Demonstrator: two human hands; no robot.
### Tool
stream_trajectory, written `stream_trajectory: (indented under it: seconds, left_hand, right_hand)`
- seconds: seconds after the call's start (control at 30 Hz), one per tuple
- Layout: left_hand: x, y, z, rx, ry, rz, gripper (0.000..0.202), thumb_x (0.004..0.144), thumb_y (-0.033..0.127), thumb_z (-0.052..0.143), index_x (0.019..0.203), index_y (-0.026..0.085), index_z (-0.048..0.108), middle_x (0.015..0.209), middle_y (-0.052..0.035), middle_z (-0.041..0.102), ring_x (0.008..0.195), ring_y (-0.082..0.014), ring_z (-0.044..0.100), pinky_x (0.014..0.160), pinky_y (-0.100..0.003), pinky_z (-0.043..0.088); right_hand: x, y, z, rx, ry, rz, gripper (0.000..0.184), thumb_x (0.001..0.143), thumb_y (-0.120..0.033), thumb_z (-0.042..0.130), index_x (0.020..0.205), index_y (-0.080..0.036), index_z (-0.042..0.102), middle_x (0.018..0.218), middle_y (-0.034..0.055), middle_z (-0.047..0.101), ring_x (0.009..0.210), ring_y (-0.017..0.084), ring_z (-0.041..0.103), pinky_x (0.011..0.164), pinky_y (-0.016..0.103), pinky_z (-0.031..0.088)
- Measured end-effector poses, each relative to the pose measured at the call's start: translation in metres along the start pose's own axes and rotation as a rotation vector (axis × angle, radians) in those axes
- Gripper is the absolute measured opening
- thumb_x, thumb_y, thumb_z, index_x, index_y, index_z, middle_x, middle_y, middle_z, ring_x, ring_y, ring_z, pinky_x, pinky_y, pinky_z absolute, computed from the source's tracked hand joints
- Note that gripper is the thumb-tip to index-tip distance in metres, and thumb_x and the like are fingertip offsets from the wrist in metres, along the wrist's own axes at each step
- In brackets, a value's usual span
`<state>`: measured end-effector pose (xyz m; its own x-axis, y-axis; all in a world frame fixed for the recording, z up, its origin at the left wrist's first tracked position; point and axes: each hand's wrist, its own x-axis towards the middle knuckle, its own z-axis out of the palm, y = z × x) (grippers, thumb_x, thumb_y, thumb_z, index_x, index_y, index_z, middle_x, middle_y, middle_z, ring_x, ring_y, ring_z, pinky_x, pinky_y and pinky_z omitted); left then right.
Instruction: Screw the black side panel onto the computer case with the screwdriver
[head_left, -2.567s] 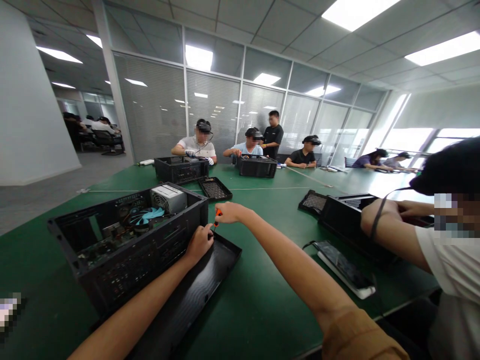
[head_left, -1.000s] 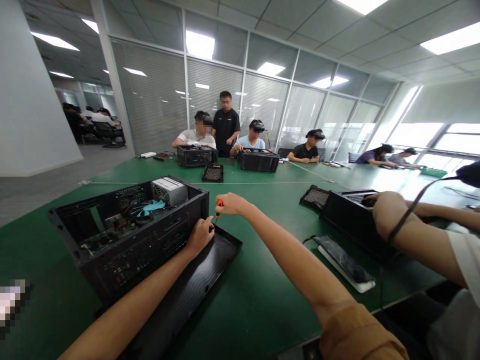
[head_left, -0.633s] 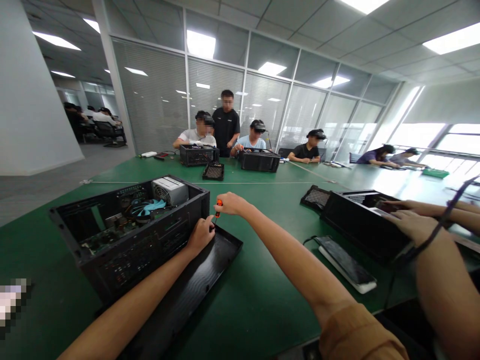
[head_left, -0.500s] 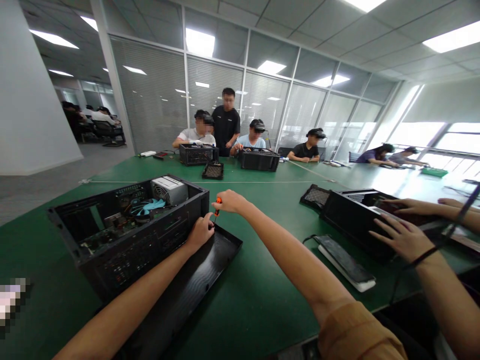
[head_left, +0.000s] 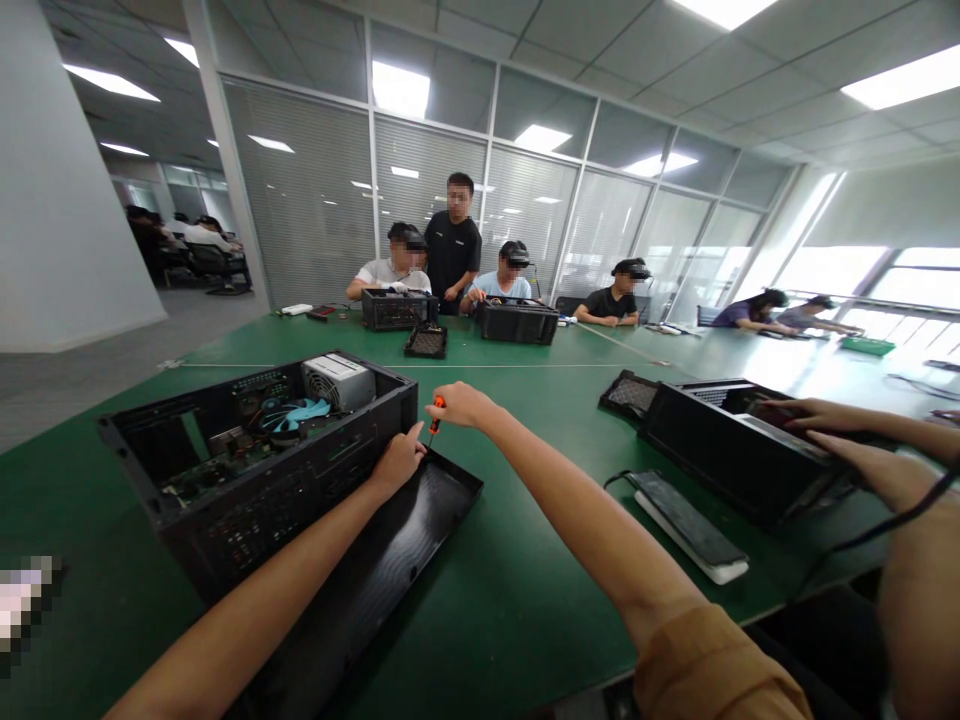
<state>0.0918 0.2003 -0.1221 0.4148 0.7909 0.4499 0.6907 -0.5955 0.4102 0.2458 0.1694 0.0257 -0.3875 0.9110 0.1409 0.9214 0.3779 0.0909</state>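
A black computer case [head_left: 262, 470] lies on its side in front of me, its open side up, with a blue-green fan [head_left: 296, 414] and a grey power supply [head_left: 339, 380] inside. My right hand [head_left: 463, 405] grips an orange and black screwdriver [head_left: 437, 412] by its handle, shaft pointing down. Beside the tip, my left hand [head_left: 401, 464] is closed at the far corner of a long black panel [head_left: 405, 530]; what its fingers pinch is hidden. This panel lies along the near side of the case.
Right of me, a co-worker's hands [head_left: 862, 462] rest at another black case [head_left: 720, 450]. A dark object on a white block [head_left: 690, 525] lies between us on the green table [head_left: 540, 590]. Across it, people sit behind more cases [head_left: 517, 322]. A pixelated object [head_left: 26, 600] is at far left.
My hands and the screwdriver stay almost in place; my left fingers have shifted slightly. At right, the co-worker's nearer hand has moved right and away over their case.
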Motion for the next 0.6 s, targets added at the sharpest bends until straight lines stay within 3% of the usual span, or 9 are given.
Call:
stream_trajectory:
  seconds: [0.4, 0.6]
  left_hand:
    - [-0.0015, 0.0039, -0.0012, 0.115, -0.035, 0.004, 0.045, 0.074, 0.011, 0.058, 0.118, 0.018, 0.051, 0.082, -0.0037, 0.067, 0.084, -0.0195, 0.058, 0.080, -0.027, 0.042]
    - [-0.0010, 0.0037, -0.0013, 0.218, -0.089, 0.043, 0.015, 0.078, 0.017, 0.057, 0.090, 0.020, 0.064, 0.078, -0.0039, 0.064, 0.081, -0.0183, 0.057, 0.074, -0.026, 0.041]
  right_hand:
    - [0.0016, 0.0040, 0.0070, -0.002, 0.029, -0.045, 0.039, 0.087, -0.047, 0.036, 0.097, -0.019, 0.062, 0.097, 0.0090, 0.066, 0.089, 0.020, 0.060, 0.070, 0.024, 0.039]
    - [0.0024, 0.0070, 0.0104, -0.012, 0.053, -0.056, 0.038, 0.087, -0.046, 0.037, 0.095, -0.019, 0.062, 0.096, 0.0091, 0.066, 0.088, 0.020, 0.060, 0.070, 0.024, 0.039]
